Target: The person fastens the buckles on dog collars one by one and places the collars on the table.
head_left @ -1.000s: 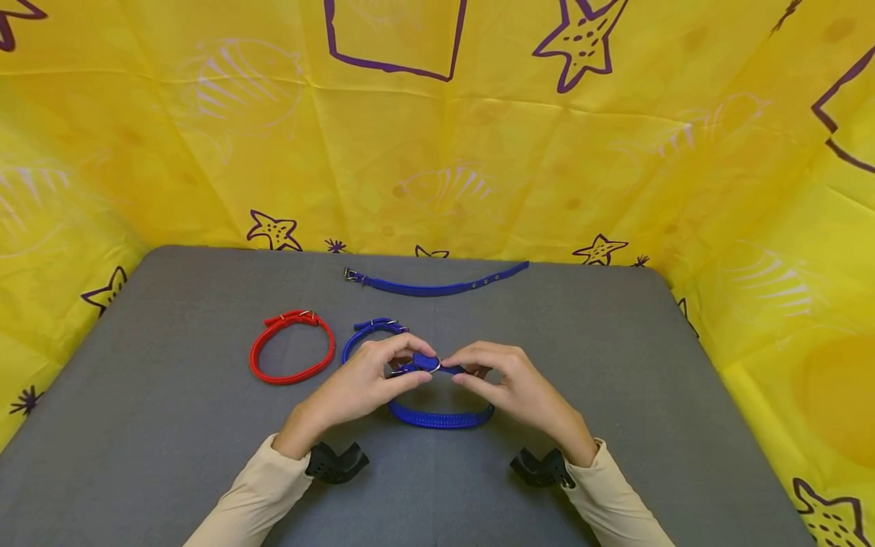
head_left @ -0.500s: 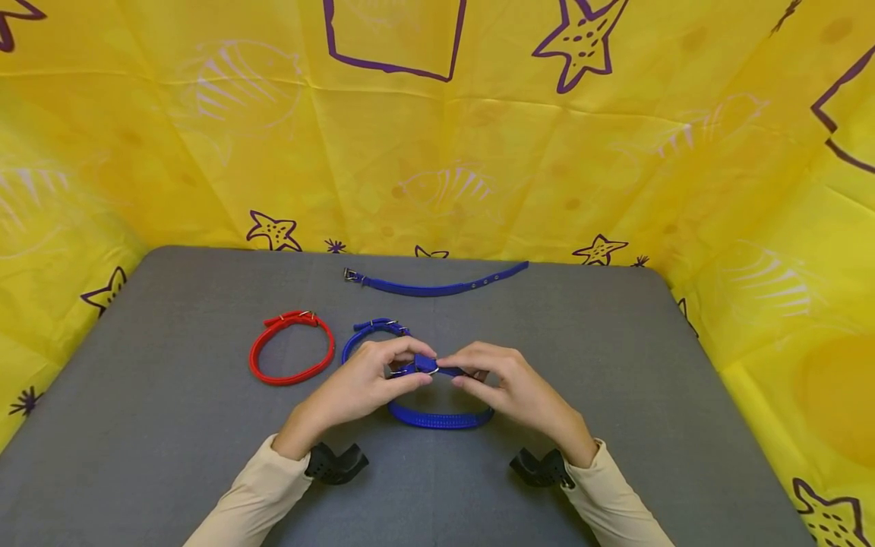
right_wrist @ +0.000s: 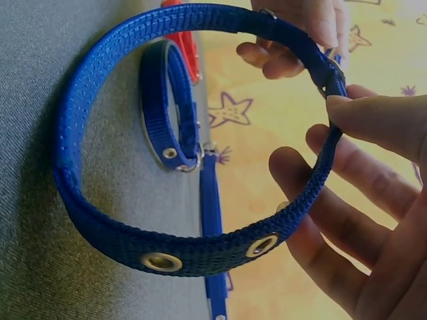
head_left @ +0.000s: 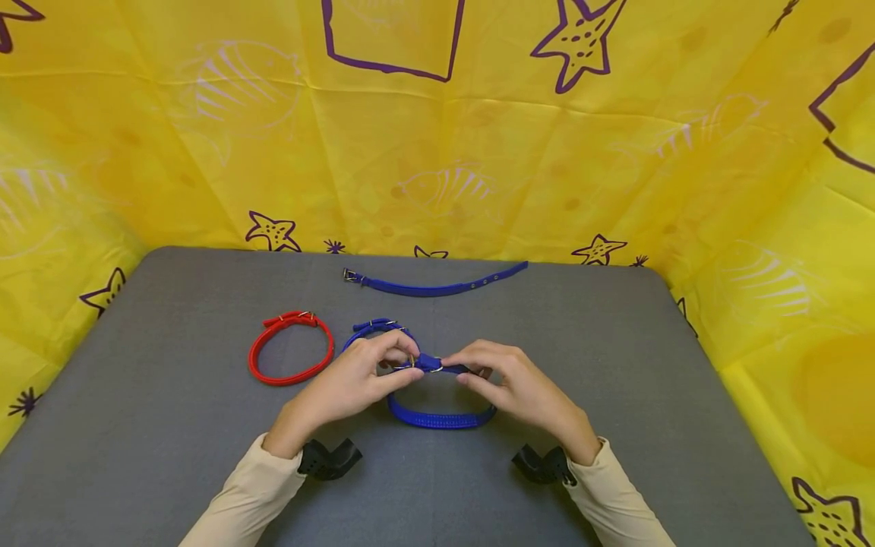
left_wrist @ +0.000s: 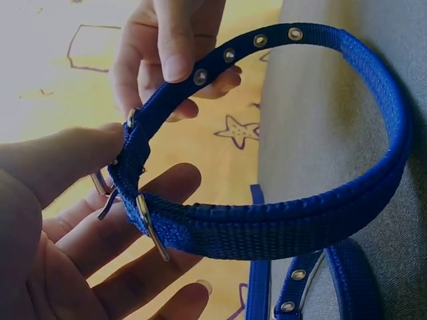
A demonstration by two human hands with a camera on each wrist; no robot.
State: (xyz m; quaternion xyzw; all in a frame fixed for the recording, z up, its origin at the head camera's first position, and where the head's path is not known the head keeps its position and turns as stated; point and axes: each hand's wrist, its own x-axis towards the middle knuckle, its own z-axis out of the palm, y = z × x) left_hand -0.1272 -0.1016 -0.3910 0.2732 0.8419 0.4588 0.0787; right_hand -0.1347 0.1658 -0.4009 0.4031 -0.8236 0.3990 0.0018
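Observation:
A blue collar with metal eyelets point(head_left: 440, 420) is bent into a loop above the table between both hands. My left hand point(head_left: 352, 376) pinches it near its metal buckle and rings; in the left wrist view the thumb lies against the strap beside a metal ring point(left_wrist: 152, 227). With thumb and fingers, my right hand point(head_left: 513, 380) pinches the strap just right of the buckle area. The eyelet section point(right_wrist: 207, 257) curves below the right fingers in the right wrist view. How the strap end runs through the buckle is partly hidden by the fingers.
A red collar point(head_left: 256, 361), fastened in a loop, lies to the left. Behind my left hand is another looped blue collar point(head_left: 350, 346). Farther back, an unfastened blue collar point(head_left: 424, 290) stretches across the grey table point(head_left: 615, 342). Yellow patterned cloth point(head_left: 437, 129) surrounds the table.
My left hand has shifted slightly left along the collar, uncovering the strap by the ring. The right hand stays almost in place, and the other collars have not moved.

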